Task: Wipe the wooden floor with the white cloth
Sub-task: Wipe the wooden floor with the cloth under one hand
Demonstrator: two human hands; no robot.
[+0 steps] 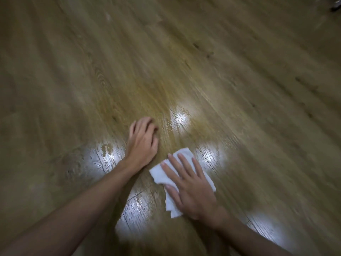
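Pressing a crumpled white cloth (167, 177) flat, the splayed right hand (191, 189) meets glossy wood-grain floor (239, 89).

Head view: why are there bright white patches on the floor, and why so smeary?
Head view: the patches are lamp glare off the glossy, seemingly wet floor near the left hand and the right hand on the cloth; motion blur streaks the edges.

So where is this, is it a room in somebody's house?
Probably an indoor room, maybe in a home, though I can't be sure. All you see is a wooden plank floor with shiny wet patches mirroring lights, and a right hand pressing a white cloth flat on it.
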